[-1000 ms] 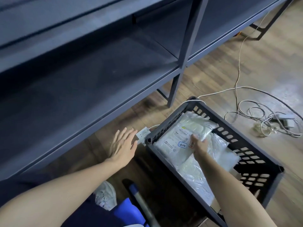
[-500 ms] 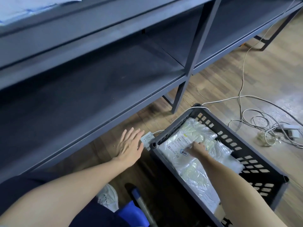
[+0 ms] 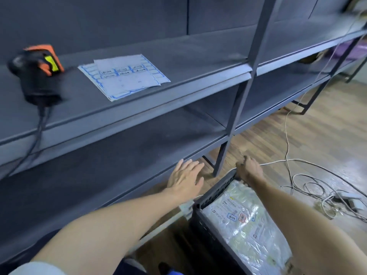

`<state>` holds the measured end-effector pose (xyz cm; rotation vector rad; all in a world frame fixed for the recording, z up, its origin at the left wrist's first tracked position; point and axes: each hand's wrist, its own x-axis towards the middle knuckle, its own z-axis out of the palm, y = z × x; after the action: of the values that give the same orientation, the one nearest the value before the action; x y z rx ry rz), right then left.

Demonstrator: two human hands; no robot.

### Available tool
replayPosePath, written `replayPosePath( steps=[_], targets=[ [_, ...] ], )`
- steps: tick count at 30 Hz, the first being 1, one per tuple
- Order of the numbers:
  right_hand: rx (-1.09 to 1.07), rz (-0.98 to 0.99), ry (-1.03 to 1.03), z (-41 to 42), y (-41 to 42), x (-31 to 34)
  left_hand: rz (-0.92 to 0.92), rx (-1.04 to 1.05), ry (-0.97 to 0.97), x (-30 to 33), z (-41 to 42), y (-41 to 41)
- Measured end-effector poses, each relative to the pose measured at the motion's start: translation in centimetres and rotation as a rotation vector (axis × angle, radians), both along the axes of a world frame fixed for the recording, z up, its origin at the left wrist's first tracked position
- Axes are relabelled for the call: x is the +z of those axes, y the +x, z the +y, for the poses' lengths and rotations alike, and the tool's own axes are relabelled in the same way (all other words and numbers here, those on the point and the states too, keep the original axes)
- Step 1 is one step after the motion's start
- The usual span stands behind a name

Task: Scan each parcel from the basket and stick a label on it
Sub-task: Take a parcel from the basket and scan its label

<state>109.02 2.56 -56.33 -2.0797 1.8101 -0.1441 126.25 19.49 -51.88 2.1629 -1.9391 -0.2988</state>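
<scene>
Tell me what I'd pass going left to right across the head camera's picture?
Scanner → label sheets → left hand → right hand at the basket rim → tangled cables on the floor.

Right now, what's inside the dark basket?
Clear plastic-wrapped parcels with printed stickers fill the dark slotted plastic basket. The right hand grips its far rim. Anything beneath the top parcel is covered.

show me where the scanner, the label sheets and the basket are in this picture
scanner (image 3: 40, 76), head view, on its black body below the orange top.
label sheets (image 3: 127, 76), head view, on the middle of the top sheet.
basket (image 3: 216, 190), head view, on its dark near-left rim.
</scene>
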Motion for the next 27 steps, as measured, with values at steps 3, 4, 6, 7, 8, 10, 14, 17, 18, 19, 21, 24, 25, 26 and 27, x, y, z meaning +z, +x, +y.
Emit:
replayPosePath(
  steps=[3,4,6,7,8,10,14,17,18,19,21,24,25,26,27],
  targets=[
    [-0.003,-0.045,-0.156,-0.5,1.5,6.2,-0.013,-0.024,-0.133,5.1,-0.6,0.2],
    [-0.001,-0.079,-0.209,-0.6,2.1,8.3,-0.026,-0.031,-0.174,6.9,-0.7,0.4],
    [0.005,-0.147,-0.314,-0.7,3.4,12.5,-0.06,-0.036,-0.255,10.6,-0.7,1.1],
    [0.016,-0.178,-0.37,-0.6,4.3,14.5,-0.079,-0.031,-0.294,12.5,-0.5,1.7],
    [0.03,-0.206,-0.422,-0.6,5.4,16.5,-0.1,-0.02,-0.333,14.4,-0.2,2.5],
    [0.069,-0.254,-0.488,-0.1,7.9,20.4,-0.143,0.023,-0.413,17.8,0.5,4.4],
    [0.238,-0.265,-0.538,2.4,14.7,26.5,-0.191,0.171,-0.489,22.9,3.4,9.3],
    [0.425,-0.253,-0.503,5.8,20.8,29.2,-0.267,0.313,-0.455,24.9,6.7,13.6],
    [0.494,-0.253,-0.497,7.1,22.8,29.8,-0.301,0.368,-0.445,25.2,8.0,15.0],
    [0.561,-0.255,-0.494,8.6,24.8,30.4,-0.323,0.426,-0.44,25.4,9.3,16.5],
    [0.682,-0.263,-0.487,11.9,28.4,31.1,-0.356,0.544,-0.424,25.6,12.3,19.1],
    [0.839,-0.268,-0.493,17.3,33.0,31.5,-0.369,0.707,-0.364,25.3,16.9,22.1],
    [0.882,-0.275,-0.501,18.9,34.2,31.6,-0.361,0.756,-0.34,25.2,18.3,22.9],
    [0.921,-0.283,-0.507,20.5,35.3,31.6,-0.356,0.8,-0.316,24.9,19.7,23.5],
    [0.954,-0.286,-0.511,21.9,36.2,31.7,-0.354,0.839,-0.296,24.7,21.0,24.2]
  ],
)
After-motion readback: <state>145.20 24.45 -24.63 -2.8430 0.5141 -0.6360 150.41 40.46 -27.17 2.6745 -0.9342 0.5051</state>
